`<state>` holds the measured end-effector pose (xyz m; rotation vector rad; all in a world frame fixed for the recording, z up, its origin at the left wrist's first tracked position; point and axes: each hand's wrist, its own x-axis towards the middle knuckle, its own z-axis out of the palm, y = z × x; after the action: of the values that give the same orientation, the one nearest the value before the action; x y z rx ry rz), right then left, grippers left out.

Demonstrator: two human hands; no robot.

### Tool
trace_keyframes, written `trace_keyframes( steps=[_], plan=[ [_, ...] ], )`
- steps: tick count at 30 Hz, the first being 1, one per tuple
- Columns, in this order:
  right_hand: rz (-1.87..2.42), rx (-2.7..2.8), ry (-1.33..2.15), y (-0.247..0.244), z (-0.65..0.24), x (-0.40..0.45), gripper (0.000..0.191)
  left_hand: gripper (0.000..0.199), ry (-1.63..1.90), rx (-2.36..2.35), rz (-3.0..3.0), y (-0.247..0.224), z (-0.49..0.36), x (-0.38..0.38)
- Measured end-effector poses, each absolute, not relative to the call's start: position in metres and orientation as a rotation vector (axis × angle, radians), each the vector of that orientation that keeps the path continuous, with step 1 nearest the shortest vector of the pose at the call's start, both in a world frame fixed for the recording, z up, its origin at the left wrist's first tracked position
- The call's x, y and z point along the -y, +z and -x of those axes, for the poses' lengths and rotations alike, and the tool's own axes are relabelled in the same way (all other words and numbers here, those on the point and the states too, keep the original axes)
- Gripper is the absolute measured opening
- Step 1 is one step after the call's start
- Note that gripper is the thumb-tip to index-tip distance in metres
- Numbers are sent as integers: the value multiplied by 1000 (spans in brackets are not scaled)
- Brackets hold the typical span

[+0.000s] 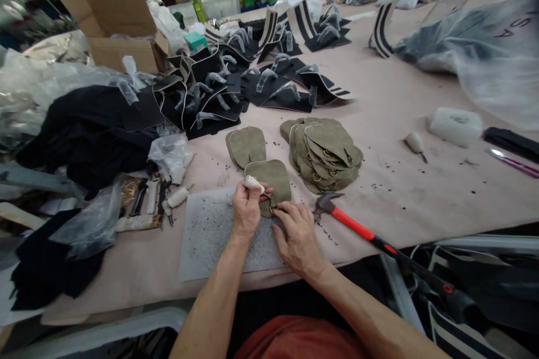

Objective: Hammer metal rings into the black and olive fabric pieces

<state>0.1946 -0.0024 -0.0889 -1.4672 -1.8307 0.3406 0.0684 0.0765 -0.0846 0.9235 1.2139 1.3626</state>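
Note:
My left hand (pixel 247 207) is closed around the white handle of a small awl-like tool (pixel 253 183), its tip pointing down at an olive-green flap (pixel 269 176). That flap has pale edging and lies partly over a grey speckled board (pixel 206 235). At its near end sits a small brass-coloured ring (pixel 272 210). The fingertips of my right hand (pixel 300 235) press on the flap beside this ring, with the thumb set apart below. Another olive flap (pixel 248 146) lies just beyond. A stack of similar flaps (pixel 326 151) with brass fittings is to the right.
A claw hammer (pixel 353 223) with a red and black handle hangs over the table's front edge. Handled tools (pixel 151 196) lie left, another white-handled tool (pixel 415 143) right. Black panels (pixel 278 84) with wrapped handles and a cardboard box (pixel 113 28) stand behind.

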Motion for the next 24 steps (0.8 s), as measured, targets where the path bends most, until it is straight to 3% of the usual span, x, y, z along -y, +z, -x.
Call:
trace_keyframes(
  steps=[24],
  plan=[
    [1504, 1778, 512, -85, -197, -6, 32, 42, 1306, -1282, -998, -81, -71, -75]
  ],
)
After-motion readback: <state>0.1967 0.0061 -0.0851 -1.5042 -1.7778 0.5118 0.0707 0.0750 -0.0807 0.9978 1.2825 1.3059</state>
